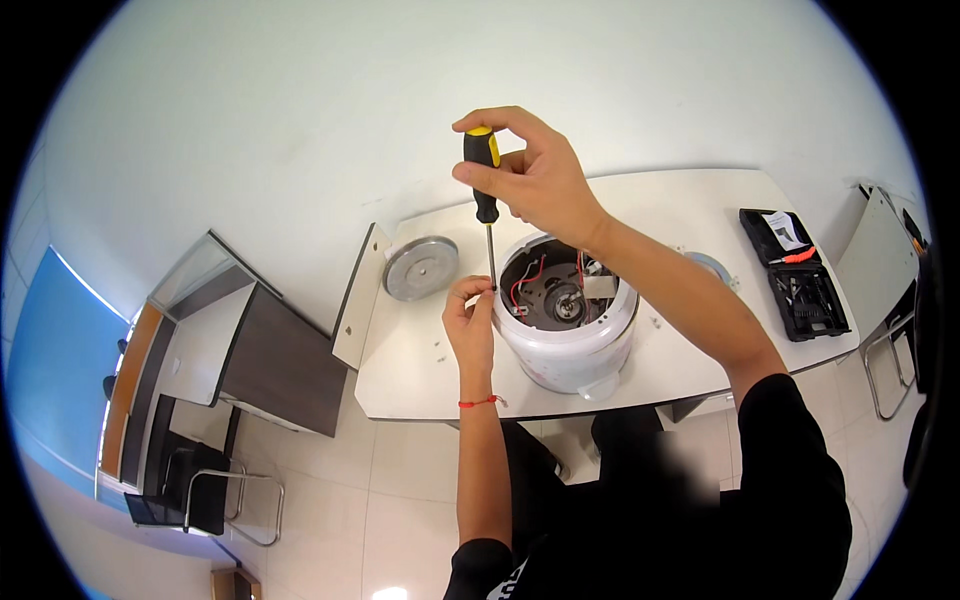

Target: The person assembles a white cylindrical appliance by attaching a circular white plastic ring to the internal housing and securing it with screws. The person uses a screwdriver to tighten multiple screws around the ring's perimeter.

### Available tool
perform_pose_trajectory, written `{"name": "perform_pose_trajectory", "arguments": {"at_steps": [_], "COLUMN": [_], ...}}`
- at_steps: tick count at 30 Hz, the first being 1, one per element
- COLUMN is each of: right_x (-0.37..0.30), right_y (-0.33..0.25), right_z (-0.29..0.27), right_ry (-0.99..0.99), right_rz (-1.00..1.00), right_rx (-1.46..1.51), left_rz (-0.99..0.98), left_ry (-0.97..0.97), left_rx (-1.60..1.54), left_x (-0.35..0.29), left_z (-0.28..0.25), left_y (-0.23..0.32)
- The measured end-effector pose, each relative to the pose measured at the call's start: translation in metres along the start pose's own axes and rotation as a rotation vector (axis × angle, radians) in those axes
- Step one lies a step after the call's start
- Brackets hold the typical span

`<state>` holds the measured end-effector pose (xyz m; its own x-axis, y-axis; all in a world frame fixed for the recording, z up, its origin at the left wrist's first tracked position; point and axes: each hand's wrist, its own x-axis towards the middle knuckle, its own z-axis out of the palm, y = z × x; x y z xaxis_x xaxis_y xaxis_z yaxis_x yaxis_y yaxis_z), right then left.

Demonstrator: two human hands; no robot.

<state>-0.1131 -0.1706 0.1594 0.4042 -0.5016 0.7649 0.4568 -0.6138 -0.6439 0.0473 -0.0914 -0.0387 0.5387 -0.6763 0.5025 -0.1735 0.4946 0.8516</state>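
My right hand (535, 170) grips the black and yellow handle of a screwdriver (483, 185), held upright with its shaft pointing down. The screwdriver's tip meets my left hand (468, 315) at the left rim of a white rice cooker body (570, 360). There my left thumb and fingers are pinched together around the tip; whatever small thing they hold is too small to make out. The cooker body stands open at the top. Red wires (530, 275) and metal parts show inside it, and my right wrist overlaps its far rim.
A round grey metal plate (421, 268) lies on the white table (400, 370), left of the cooker. Small loose pieces (440, 352) are scattered nearby. To the right lie a pale ring (712, 266) and an open black tool case (800, 290). A wall rises behind the table.
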Motion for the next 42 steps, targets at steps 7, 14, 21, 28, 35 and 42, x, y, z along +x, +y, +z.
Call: {"name": "perform_pose_trajectory", "arguments": {"at_steps": [7,14,21,28,35,42], "right_x": [0.004,-0.002,0.003,0.003,0.0,0.002], "right_y": [0.006,0.006,0.008,0.018,0.01,0.013], "right_z": [0.002,0.005,-0.005,-0.002,-0.01,-0.011], "right_ry": [-0.048,0.027,-0.02,0.018,-0.039,-0.102], "right_rz": [0.006,-0.038,0.026,-0.058,0.046,0.02], "right_rx": [0.189,0.158,0.172,0.165,0.183,0.271], "left_rz": [-0.036,-0.035,-0.021,-0.018,0.004,0.034], "left_ry": [0.027,0.029,0.019,-0.001,-0.024,-0.026], "left_rx": [-0.037,-0.045,-0.076,-0.038,-0.18,-0.276], "left_x": [-0.004,-0.004,-0.004,-0.005,-0.015,-0.02], "left_z": [0.003,0.0,0.0,0.002,0.008,0.014], "left_y": [0.007,0.003,0.001,0.003,-0.01,-0.018]}}
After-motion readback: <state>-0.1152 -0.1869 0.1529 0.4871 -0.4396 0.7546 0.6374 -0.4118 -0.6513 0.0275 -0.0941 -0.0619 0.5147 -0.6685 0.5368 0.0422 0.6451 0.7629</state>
